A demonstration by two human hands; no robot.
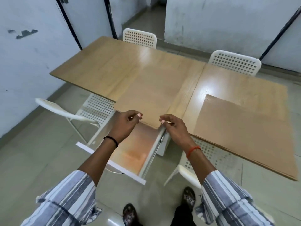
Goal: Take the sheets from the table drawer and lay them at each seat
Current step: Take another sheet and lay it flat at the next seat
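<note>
Hands, left [125, 126] and right [175, 128], pinch one sheet's [146, 101] near edge above the open drawer [130, 154]; a second sheet [244, 134] lies rightward; four chairs.

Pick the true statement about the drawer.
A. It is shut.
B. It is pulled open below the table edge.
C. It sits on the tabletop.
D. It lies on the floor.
B: the drawer is pulled out under the table edge, its inside showing.
</note>
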